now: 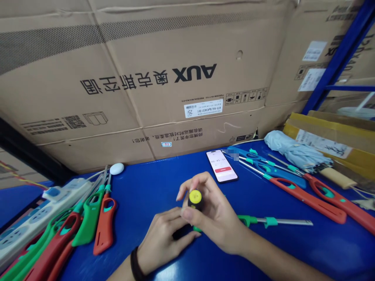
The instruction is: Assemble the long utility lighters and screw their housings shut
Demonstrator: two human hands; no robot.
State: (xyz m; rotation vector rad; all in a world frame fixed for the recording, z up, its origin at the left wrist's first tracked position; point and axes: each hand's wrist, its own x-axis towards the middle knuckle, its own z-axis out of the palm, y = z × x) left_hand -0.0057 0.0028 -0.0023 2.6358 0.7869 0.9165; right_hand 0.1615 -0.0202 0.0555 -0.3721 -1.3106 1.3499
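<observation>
My right hand (pixel 216 212) is closed around a black cylinder with a round yellow end (pixel 195 197). The yellow end faces up toward me; its lower part is hidden, so I cannot tell its exact kind. Beneath both hands lies a green long-neck lighter (pixel 248 220), its metal tube pointing right and its handle mostly covered. My left hand (pixel 164 230), a dark band at its wrist, is against the lighter's handle, thumb tip beside the green plastic and fingers curled under the right hand.
Several red and green lighters (pixel 104 224) lie left, beside a white power strip (pixel 43 216). A phone with a running timer (pixel 222 166) lies behind my hands. More lighters (pixel 307 199), a folded light-blue umbrella (pixel 295 150) and a yellow box (pixel 325 140) are right. Cardboard boxes (pixel 140 43) stand behind.
</observation>
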